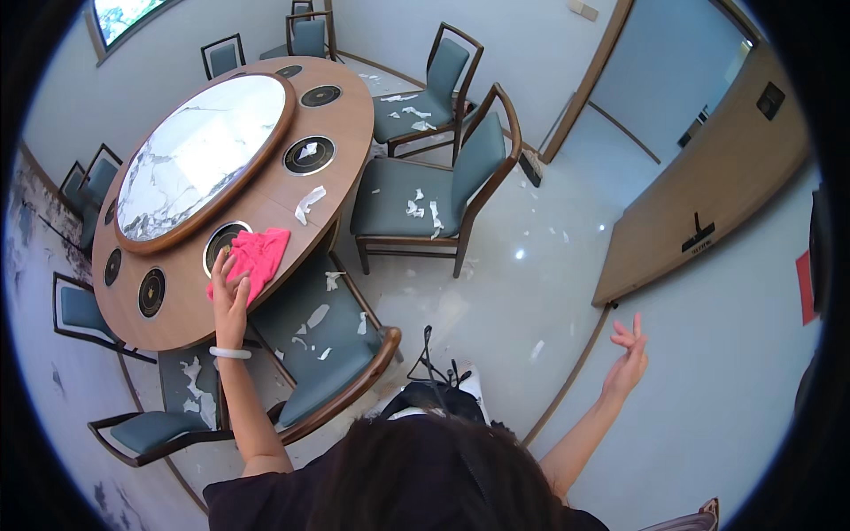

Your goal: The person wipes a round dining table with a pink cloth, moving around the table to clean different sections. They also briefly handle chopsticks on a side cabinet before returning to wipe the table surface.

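Observation:
My left hand (232, 299) is raised with its fingers apart, over the near edge of a round wooden table (265, 212); it appears to hold nothing. Just behind it a crumpled pink cloth (265, 255) lies on the table, partly over a black round plate inset in the top. My right hand (627, 362) is held out on the other side, fingers spread and empty, in front of the pale wall. A torn piece of white paper (310, 204) lies on the table beyond the cloth, and a smaller scrap (308, 151) rests on another black inset.
A marble-patterned turntable (206, 159) tops the table's middle. Padded chairs stand around it; paper scraps lie on the near chair (312, 332), the chair beyond (405, 186) and the floor (498, 299). A brush head (531, 168) lies by the door frame. A wooden door (690, 179) stands open at right.

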Action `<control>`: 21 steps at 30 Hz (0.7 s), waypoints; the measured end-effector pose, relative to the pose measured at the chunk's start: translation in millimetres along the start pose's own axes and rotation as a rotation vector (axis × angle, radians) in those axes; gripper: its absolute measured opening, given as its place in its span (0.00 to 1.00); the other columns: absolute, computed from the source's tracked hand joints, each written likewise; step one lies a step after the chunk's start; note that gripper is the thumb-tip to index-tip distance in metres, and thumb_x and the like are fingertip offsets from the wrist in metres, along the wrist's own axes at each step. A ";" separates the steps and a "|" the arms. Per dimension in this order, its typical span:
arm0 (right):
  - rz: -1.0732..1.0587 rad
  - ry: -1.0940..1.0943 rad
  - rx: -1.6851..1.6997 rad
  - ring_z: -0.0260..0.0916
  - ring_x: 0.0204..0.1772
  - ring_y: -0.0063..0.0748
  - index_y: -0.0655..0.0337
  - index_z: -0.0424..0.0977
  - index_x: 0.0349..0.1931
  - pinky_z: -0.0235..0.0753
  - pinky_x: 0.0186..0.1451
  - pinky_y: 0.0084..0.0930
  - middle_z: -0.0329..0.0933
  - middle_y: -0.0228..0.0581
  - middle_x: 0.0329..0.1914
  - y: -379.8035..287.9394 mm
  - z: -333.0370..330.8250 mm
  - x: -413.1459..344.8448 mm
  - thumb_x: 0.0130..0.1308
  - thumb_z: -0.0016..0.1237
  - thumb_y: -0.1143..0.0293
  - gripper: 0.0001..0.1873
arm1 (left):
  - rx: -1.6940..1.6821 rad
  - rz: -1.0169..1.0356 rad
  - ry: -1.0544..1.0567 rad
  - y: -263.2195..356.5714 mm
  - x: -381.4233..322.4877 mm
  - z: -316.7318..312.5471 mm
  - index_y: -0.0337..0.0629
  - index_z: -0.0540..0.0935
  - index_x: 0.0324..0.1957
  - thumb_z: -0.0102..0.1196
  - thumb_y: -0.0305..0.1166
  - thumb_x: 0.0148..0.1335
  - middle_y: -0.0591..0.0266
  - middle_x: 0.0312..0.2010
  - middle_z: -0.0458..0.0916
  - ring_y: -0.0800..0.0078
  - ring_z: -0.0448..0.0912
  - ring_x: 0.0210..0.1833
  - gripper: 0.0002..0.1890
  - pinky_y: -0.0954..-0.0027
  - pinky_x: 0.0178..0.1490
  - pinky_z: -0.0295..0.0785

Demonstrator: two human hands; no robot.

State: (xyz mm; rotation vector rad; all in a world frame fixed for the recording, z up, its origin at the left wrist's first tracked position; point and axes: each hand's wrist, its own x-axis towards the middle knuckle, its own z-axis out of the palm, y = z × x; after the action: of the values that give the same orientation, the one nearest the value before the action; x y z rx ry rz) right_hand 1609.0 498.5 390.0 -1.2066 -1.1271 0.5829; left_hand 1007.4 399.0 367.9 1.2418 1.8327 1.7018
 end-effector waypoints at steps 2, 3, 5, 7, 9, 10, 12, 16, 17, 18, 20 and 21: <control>-0.013 -0.009 0.005 0.61 0.68 0.45 0.65 0.72 0.14 0.43 0.75 0.46 0.79 0.49 0.27 17.9 -3.1 28.2 0.77 0.26 0.56 0.34 | 0.006 -0.022 0.058 4.8 -3.3 17.5 0.45 0.52 0.70 0.49 0.28 0.67 0.47 0.65 0.60 0.67 0.73 0.57 0.32 0.68 0.60 0.67; -0.012 -0.023 -0.003 0.67 0.64 0.46 0.64 0.70 0.11 0.43 0.75 0.47 0.77 0.48 0.21 25.2 -0.3 40.3 0.77 0.26 0.57 0.35 | 0.002 -0.035 0.090 6.4 -7.8 25.9 0.44 0.52 0.70 0.49 0.28 0.67 0.47 0.65 0.61 0.67 0.73 0.57 0.32 0.68 0.60 0.67; 0.007 -0.103 0.050 0.75 0.53 0.47 0.62 0.66 0.08 0.44 0.75 0.47 0.73 0.44 0.13 40.8 -1.5 66.8 0.77 0.25 0.57 0.35 | -0.017 -0.058 0.154 5.9 -13.5 44.5 0.43 0.53 0.70 0.50 0.28 0.67 0.47 0.65 0.61 0.68 0.72 0.56 0.32 0.69 0.59 0.67; 0.056 -0.236 0.188 0.81 0.40 0.47 0.60 0.62 0.06 0.45 0.75 0.47 0.67 0.40 0.07 59.0 5.2 92.8 0.77 0.24 0.57 0.36 | -0.061 -0.082 0.223 16.8 -18.9 68.5 0.43 0.52 0.70 0.50 0.28 0.67 0.49 0.64 0.62 0.69 0.72 0.56 0.32 0.69 0.59 0.66; 0.089 -0.281 0.240 0.70 0.18 0.36 0.56 0.57 0.05 0.66 0.58 0.41 0.61 0.36 0.04 72.2 26.7 112.0 0.77 0.25 0.57 0.35 | -0.060 -0.067 0.269 30.2 -23.5 85.5 0.44 0.52 0.70 0.50 0.28 0.67 0.49 0.64 0.62 0.70 0.73 0.56 0.33 0.70 0.59 0.66; 0.121 -0.356 0.255 0.66 0.15 0.34 0.55 0.57 0.05 0.69 0.52 0.38 0.60 0.35 0.04 76.8 35.2 123.3 0.77 0.26 0.57 0.35 | -0.054 -0.027 0.268 31.3 -26.4 91.3 0.45 0.52 0.70 0.50 0.28 0.67 0.50 0.64 0.62 0.70 0.73 0.55 0.33 0.70 0.59 0.66; 0.156 -0.454 0.324 0.55 0.10 0.29 0.53 0.54 0.04 0.67 0.33 0.29 0.56 0.33 0.03 84.9 59.7 139.6 0.76 0.27 0.56 0.35 | 0.001 -0.071 0.282 39.9 -38.1 99.1 0.45 0.51 0.70 0.51 0.28 0.67 0.49 0.63 0.63 0.69 0.74 0.55 0.33 0.70 0.59 0.67; 0.167 -0.636 0.319 0.56 0.10 0.28 0.54 0.55 0.04 0.67 0.34 0.30 0.56 0.32 0.02 95.6 113.9 166.7 0.76 0.27 0.56 0.35 | 0.074 -0.145 0.369 47.7 -62.7 92.7 0.44 0.52 0.70 0.51 0.29 0.67 0.49 0.63 0.63 0.69 0.74 0.54 0.33 0.70 0.58 0.68; 0.162 -0.686 0.327 0.60 0.13 0.30 0.55 0.57 0.05 0.69 0.38 0.32 0.58 0.33 0.04 98.4 130.3 171.7 0.76 0.27 0.56 0.35 | 0.087 -0.158 0.430 44.1 -66.0 89.4 0.43 0.52 0.70 0.51 0.29 0.67 0.48 0.63 0.63 0.70 0.74 0.53 0.33 0.70 0.58 0.68; 0.160 -0.736 0.333 0.64 0.15 0.31 0.57 0.59 0.05 0.70 0.41 0.34 0.61 0.35 0.05 100.6 147.1 175.3 0.76 0.27 0.57 0.35 | 0.102 -0.185 0.473 42.5 -69.6 86.0 0.43 0.52 0.70 0.51 0.30 0.66 0.48 0.63 0.63 0.72 0.74 0.52 0.33 0.71 0.57 0.68; 0.086 -0.841 0.313 0.70 0.24 0.35 0.60 0.65 0.09 0.69 0.50 0.37 0.68 0.38 0.11 100.6 181.1 176.7 0.75 0.29 0.56 0.33 | 0.148 -0.234 0.531 35.7 -71.5 75.0 0.43 0.53 0.70 0.52 0.31 0.66 0.47 0.63 0.63 0.73 0.74 0.51 0.34 0.71 0.57 0.68; 0.006 -0.901 0.290 0.73 0.31 0.37 0.62 0.69 0.12 0.67 0.55 0.39 0.72 0.40 0.15 96.5 200.9 175.1 0.75 0.31 0.55 0.31 | 0.175 -0.255 0.553 28.9 -71.7 66.3 0.43 0.53 0.70 0.53 0.31 0.66 0.47 0.63 0.63 0.74 0.74 0.50 0.34 0.71 0.56 0.68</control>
State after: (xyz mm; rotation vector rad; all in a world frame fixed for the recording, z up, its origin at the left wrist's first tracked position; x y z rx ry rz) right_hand 1512.9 762.7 353.9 -0.6796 -1.6993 1.3183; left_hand 1107.3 381.8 358.6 0.5777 2.3720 1.8907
